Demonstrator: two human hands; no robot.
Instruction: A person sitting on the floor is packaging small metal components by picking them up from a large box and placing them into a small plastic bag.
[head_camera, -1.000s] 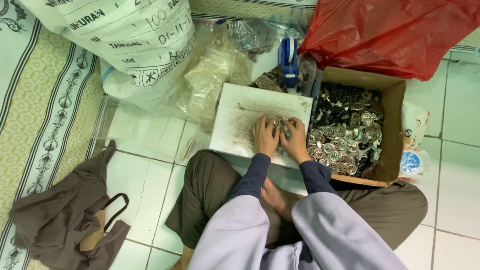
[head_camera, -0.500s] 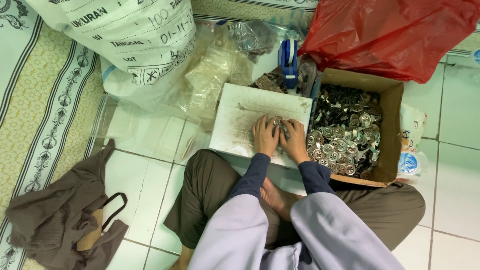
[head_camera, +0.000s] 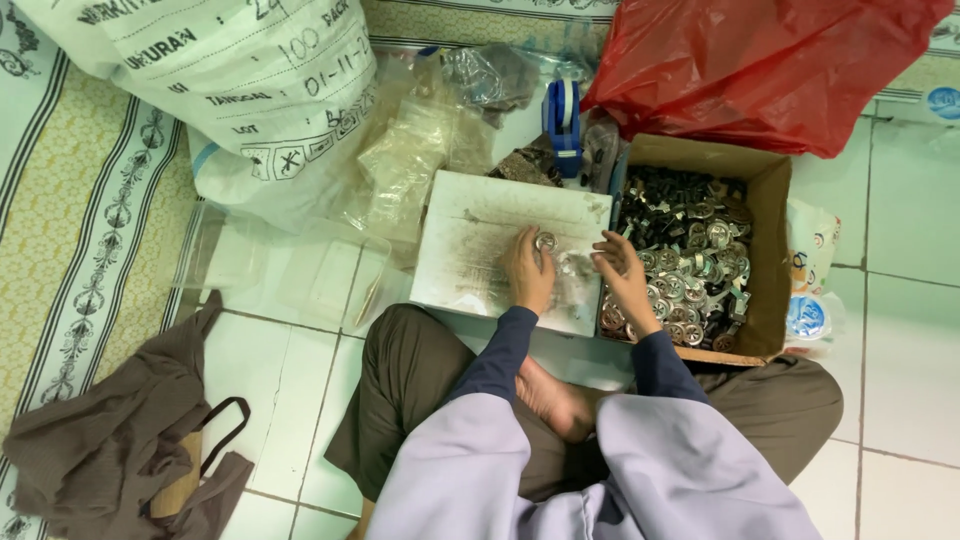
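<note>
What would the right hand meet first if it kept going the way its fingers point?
Probably the small clear bag on the white board, then the left hand; the right hand points leftward.

- Cardboard box (head_camera: 768, 250): matt brown, holding shiny metal parts (head_camera: 690, 270).
- White board (head_camera: 480, 240) left of the box: scuffed, grimy, dull.
- Red bag (head_camera: 760, 60) behind the box: glossy thin plastic.
- Floor (head_camera: 900, 250): smooth glazed white tile.
- Brown cloth bag (head_camera: 110, 440): soft, matt.

Left hand (head_camera: 527, 268) pinches round metal part (head_camera: 545, 241) over white board (head_camera: 480, 225); right hand (head_camera: 622, 272) alongside, cardboard box (head_camera: 768, 250) beyond it.
</note>
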